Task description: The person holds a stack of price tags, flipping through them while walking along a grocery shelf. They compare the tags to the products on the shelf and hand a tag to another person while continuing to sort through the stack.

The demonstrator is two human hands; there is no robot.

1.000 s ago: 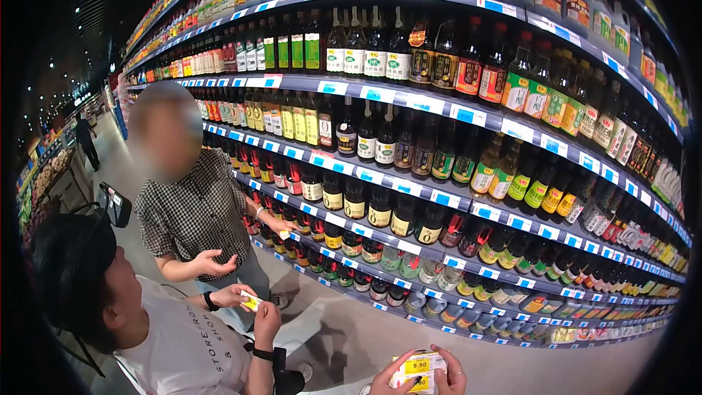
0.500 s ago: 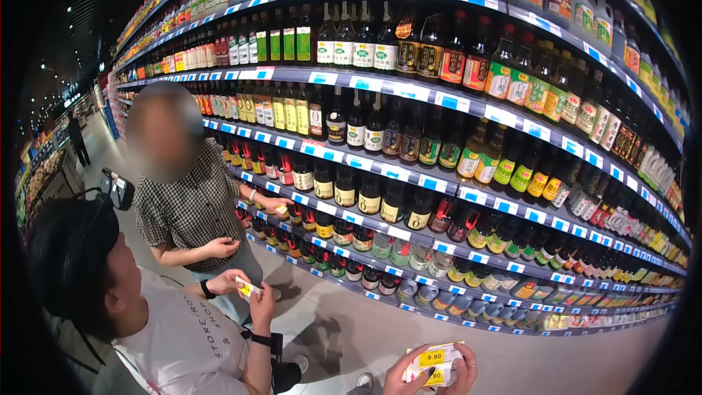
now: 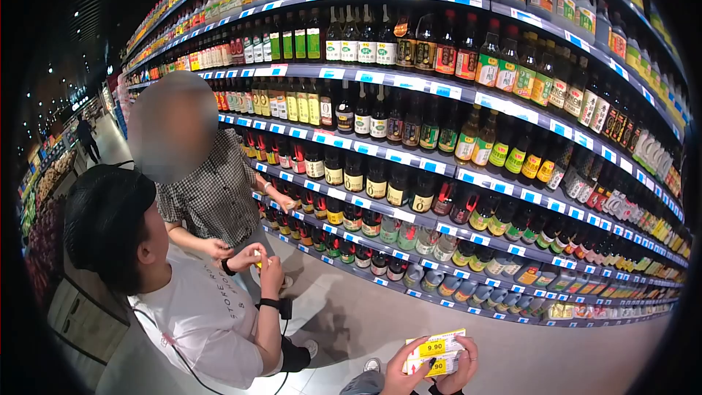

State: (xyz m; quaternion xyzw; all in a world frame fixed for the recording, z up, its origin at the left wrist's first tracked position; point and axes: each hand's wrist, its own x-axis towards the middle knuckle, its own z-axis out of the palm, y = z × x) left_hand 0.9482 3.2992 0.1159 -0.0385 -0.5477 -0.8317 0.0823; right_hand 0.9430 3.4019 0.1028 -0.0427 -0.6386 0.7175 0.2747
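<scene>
Low in the head view, my left hand point(image 3: 404, 370) and my right hand point(image 3: 463, 370) are closed around a small stack of yellow-and-white price tags point(image 3: 437, 347). The figure "9.90" shows on the upper tag, and a similar tag sits just below it. My left thumb, with a dark nail, lies across the lower tag. The fingers of my right hand wrap the stack's right side.
A long curved shelf point(image 3: 409, 153) of bottled sauces and vinegars, edged with blue-and-white labels, fills the right. A person in a white T-shirt and black cap point(image 3: 201, 314) stands close on the left, fingers together. Behind, another person in a checked shirt point(image 3: 208, 190) reaches toward a shelf.
The white-shirted person appears further right, and the small tag in that person's fingers is now mostly hidden. The checked-shirt person leans closer to the shelf. My hands keep their grip.
</scene>
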